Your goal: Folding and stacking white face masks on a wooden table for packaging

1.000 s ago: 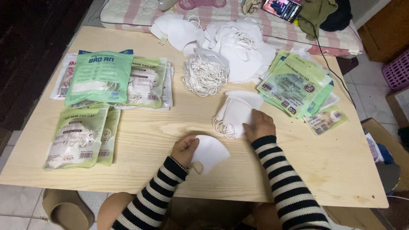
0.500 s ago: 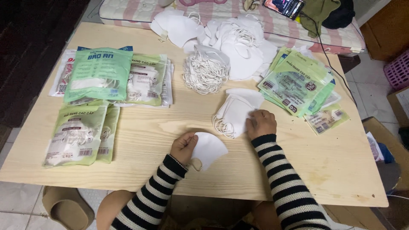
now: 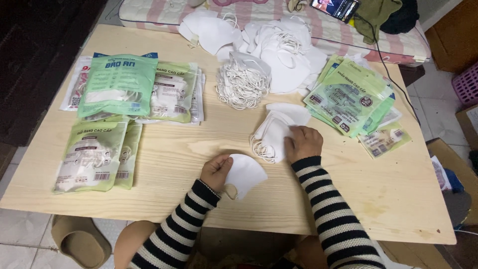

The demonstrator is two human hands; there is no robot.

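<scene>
My left hand [image 3: 215, 171] holds a folded white face mask [image 3: 245, 174] flat on the wooden table [image 3: 209, 134], fingers pinching its left edge. My right hand [image 3: 302, 143] rests on a small stack of white masks [image 3: 273, 130] just beyond, fingers curled on the top one. Both sleeves are black-and-white striped. A heap of white masks with elastic loops [image 3: 244, 82] lies further back, with more loose masks [image 3: 286, 50] behind it.
Filled green mask packets [image 3: 119, 84] lie at the left, with more packets [image 3: 92, 154] nearer the front left. Empty green packets [image 3: 351, 94] are fanned at the right. A phone [image 3: 334, 7] and striped cushion [image 3: 149, 10] lie beyond the table. A slipper [image 3: 79, 241] sits on the floor.
My right hand has stayed on the mask stack, shifting slightly. My left hand still holds the folded mask in about the same spot.
</scene>
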